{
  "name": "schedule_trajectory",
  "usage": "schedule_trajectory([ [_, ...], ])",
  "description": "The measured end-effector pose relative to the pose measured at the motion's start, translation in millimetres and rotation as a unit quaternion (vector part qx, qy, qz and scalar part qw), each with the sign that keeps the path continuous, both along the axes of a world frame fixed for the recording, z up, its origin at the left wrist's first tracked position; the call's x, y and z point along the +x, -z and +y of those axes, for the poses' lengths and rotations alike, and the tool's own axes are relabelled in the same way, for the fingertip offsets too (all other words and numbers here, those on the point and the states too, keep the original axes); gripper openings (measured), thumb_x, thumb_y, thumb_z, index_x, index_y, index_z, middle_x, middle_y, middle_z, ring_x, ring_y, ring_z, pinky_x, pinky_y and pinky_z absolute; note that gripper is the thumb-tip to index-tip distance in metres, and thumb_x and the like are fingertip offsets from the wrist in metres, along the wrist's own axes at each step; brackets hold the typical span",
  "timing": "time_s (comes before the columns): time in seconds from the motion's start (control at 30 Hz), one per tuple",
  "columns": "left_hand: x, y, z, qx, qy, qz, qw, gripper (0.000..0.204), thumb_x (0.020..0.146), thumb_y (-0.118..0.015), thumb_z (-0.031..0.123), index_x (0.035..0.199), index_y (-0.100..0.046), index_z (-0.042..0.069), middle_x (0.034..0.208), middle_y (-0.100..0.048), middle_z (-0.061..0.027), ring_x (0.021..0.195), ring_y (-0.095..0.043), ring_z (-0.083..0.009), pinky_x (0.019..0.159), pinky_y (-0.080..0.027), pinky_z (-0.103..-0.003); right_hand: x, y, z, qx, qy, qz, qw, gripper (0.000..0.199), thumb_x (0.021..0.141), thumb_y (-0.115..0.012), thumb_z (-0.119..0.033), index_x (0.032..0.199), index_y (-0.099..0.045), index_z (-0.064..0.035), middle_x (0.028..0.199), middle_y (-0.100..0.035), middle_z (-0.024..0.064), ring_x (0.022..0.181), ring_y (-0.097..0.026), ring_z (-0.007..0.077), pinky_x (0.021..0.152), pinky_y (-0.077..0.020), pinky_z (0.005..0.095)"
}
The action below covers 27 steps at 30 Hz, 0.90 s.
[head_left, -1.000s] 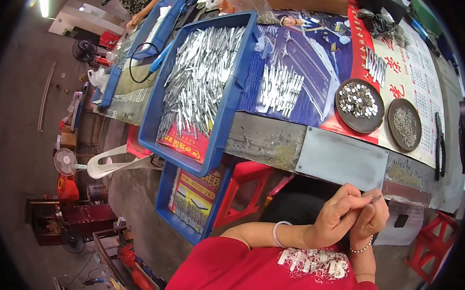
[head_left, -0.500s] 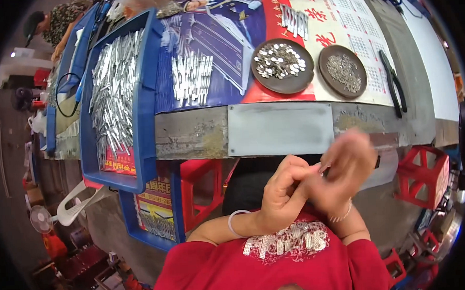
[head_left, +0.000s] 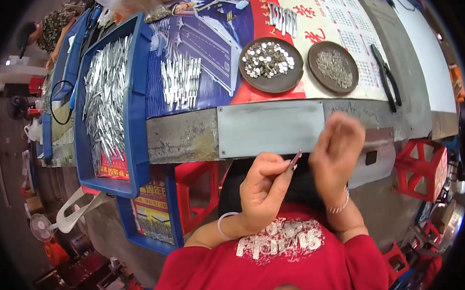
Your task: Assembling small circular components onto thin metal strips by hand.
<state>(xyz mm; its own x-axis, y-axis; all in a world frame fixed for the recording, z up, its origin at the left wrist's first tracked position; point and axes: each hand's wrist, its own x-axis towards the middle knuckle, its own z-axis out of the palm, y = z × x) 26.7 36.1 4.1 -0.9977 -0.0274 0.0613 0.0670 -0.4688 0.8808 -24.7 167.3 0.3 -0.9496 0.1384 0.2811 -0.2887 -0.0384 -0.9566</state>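
Thumb and forefinger of my left hand [head_left: 264,193] pinch a small slim metal piece [head_left: 295,160], its tip pointing up and to the right. Just right of it is my right hand [head_left: 338,163], apart from the piece, its fingers stretched out and somewhat blurred; I see nothing in it. Both hands are in front of the table edge, below a grey metal plate [head_left: 270,129]. Beyond the plate, a brown dish [head_left: 271,85] holds small shiny discs [head_left: 267,59]. A second brown dish [head_left: 339,88] contains tiny wire-like metal parts [head_left: 334,68].
At left, a blue tray [head_left: 139,92] is heaped with thin metal strips [head_left: 108,93]. More strips lie in a row [head_left: 181,81] and a smaller group [head_left: 283,19] on the poster-covered table. Dark-handled pliers [head_left: 385,78] lie at right. Red stools [head_left: 424,170] stand below; another person [head_left: 53,31] is far left.
My hands have separated: the right hand has moved off the metal piece, which stays pinched in my left. The left hand has shifted slightly left. The whole view has shifted a little.
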Motion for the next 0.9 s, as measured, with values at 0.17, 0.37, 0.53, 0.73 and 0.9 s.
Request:
schedule_trajectory([
  [0.17, 4, 0, -2, -0.068, -0.002, 0.004, 0.998, 0.024, 0.085, -0.05, -0.014, 0.105, -0.053, -0.002, 0.101, -0.047, -0.008, 0.074, -0.046, -0.005, 0.062, -0.038, -0.015, 8, 4, -1, 0.052, -0.123, -0.078, 0.988, 0.044, 0.093, -0.044, -0.042, 0.076, -0.05, -0.002, 0.069, -0.047, 0.0066, 0.053, -0.041, 0.0133, 0.05, -0.0338, 0.0246],
  [0.37, 0, 6, -1, -0.009, 0.011, -0.007, 1.0, 0.019, 0.085, -0.053, -0.012, 0.1, -0.055, 0.0, 0.096, -0.05, -0.0081, 0.075, -0.046, -0.0066, 0.063, -0.038, -0.016, 8, 2, -3, 0.073, -0.091, -0.035, 0.993, 0.021, 0.087, -0.052, -0.007, 0.068, -0.047, -0.0002, 0.061, -0.045, 0.0076, 0.051, -0.043, 0.0185, 0.046, -0.0352, 0.029],
  [0.53, 0, 5, -8, -0.106, 0.026, 0.08, 0.991, 0.02, 0.087, -0.052, -0.009, 0.104, -0.054, 0.003, 0.098, -0.048, -0.0092, 0.076, -0.048, -0.0089, 0.063, -0.044, -0.02, 14, -8, -6, 0.136, -0.105, 0.075, 0.982, 0.075, 0.06, -0.08, -0.012, 0.118, -0.034, -0.0031, 0.103, -0.041, 0.0084, 0.061, -0.039, 0.0081, 0.049, -0.0321, 0.0207],
  [0.73, 3, 2, -3, 0.005, -0.004, -0.028, 1.0, 0.018, 0.086, -0.052, -0.012, 0.101, -0.055, -0.001, 0.099, -0.049, -0.0066, 0.072, -0.045, -0.0044, 0.062, -0.037, -0.015, 18, -5, -13, 0.057, -0.074, 0.105, 0.99, 0.077, 0.056, -0.082, -0.009, 0.118, -0.036, -0.0038, 0.103, -0.044, 0.0095, 0.059, -0.039, 0.0082, 0.053, -0.0354, 0.0201],
  [0.9, 3, 3, -9, -0.051, 0.019, 0.015, 0.998, 0.018, 0.088, -0.051, -0.008, 0.103, -0.05, 0.001, 0.099, -0.048, -0.0104, 0.069, -0.047, -0.008, 0.059, -0.041, -0.02, 23, -5, -20, -0.001, -0.084, 0.103, 0.991, 0.067, 0.061, -0.074, -0.003, 0.115, -0.035, -0.005, 0.097, -0.042, 0.0081, 0.064, -0.041, 0.0094, 0.056, -0.0363, 0.0207],
])
